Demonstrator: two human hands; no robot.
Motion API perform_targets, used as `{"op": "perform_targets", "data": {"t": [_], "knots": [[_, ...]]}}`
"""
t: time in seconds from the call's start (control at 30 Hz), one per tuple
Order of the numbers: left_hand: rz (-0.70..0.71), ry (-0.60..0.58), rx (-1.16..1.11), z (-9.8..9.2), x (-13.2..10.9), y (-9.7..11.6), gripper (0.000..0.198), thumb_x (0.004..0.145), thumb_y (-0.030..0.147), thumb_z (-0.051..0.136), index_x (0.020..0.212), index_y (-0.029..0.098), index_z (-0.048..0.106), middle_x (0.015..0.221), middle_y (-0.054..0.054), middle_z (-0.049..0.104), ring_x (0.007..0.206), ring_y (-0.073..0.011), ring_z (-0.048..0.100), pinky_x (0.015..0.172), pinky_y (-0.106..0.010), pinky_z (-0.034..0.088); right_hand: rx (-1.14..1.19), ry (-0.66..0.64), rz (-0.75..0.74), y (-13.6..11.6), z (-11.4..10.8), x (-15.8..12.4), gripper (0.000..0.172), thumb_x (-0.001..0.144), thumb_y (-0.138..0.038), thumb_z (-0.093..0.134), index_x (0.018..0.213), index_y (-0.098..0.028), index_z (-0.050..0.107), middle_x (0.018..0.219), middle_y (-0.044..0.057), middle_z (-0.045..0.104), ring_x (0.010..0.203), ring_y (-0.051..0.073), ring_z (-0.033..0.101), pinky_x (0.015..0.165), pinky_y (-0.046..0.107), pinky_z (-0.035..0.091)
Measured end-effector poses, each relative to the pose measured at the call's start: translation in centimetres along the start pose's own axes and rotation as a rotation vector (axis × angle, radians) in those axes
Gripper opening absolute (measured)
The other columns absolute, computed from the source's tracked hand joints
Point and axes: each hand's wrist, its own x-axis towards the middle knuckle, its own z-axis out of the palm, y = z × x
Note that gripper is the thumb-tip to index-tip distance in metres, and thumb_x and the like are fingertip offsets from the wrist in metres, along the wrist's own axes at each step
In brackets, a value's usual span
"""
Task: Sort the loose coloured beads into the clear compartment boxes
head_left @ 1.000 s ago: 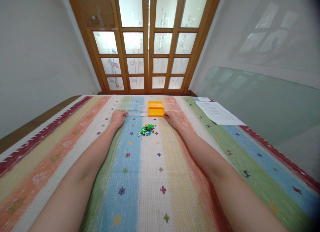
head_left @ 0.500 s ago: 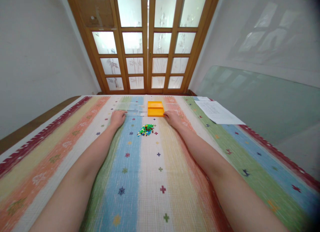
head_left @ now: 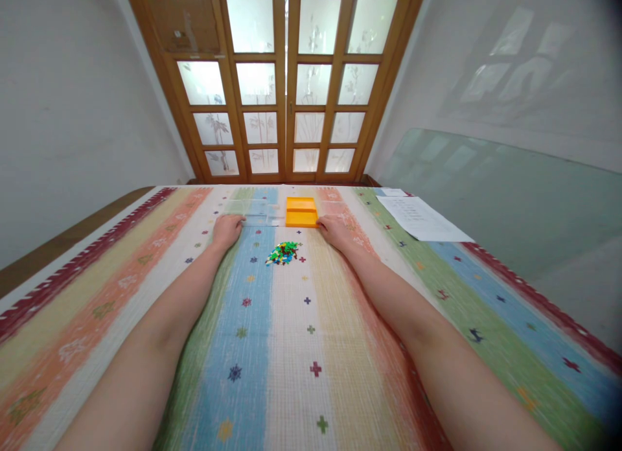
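Note:
My left hand [head_left: 227, 229] rests far out on the striped cloth with its fingers curled. Its thumb and fingertips are pressed on the near edge of a clear plastic tray [head_left: 255, 210]. My right hand [head_left: 332, 229] is also curled, and its fingertips pinch the near right corner of an orange tray [head_left: 301, 212]. The two trays stand side by side. A small pile of colourful pieces [head_left: 282, 253] lies on the cloth between my hands, slightly nearer to me, and neither hand touches it.
A printed white sheet of paper [head_left: 422, 219] lies at the far right of the striped tablecloth [head_left: 291, 347]. A glass pane [head_left: 510, 198] leans along the right wall. Wooden doors [head_left: 286, 88] with frosted panes stand behind the table.
Both hands stay where they were at the trays. Only the view has drifted slightly.

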Motion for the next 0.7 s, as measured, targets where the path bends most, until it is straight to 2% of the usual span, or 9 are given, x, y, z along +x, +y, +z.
{"op": "perform_targets", "data": {"t": [0.43,0.7], "knots": [[0.014,-0.033,0.019,-0.68,-0.16,0.22,0.034,0.098,0.03,0.052,0.116,0.025,0.081,0.117,-0.009,0.079,0.111,-0.0302,0.07,0.104,-0.042,0.048,-0.012,0.004,0.055,-0.77,-0.09,0.11,0.023,0.101,-0.021,0.054,0.107,-0.018,0.075,0.107,0.01,0.077,0.098,0.023,0.067,0.09,0.031,0.046],[0.033,-0.035,-0.014,-0.34,0.18,-0.03,0.034,0.095,0.021,0.053,0.113,0.022,0.082,0.117,-0.012,0.079,0.111,-0.0309,0.07,0.103,-0.042,0.048,-0.024,-0.037,0.076,-0.71,-0.39,0.37,0.02,0.101,-0.02,0.055,0.103,-0.018,0.075,0.107,0.01,0.077,0.097,0.022,0.067,0.087,0.028,0.046]]}}
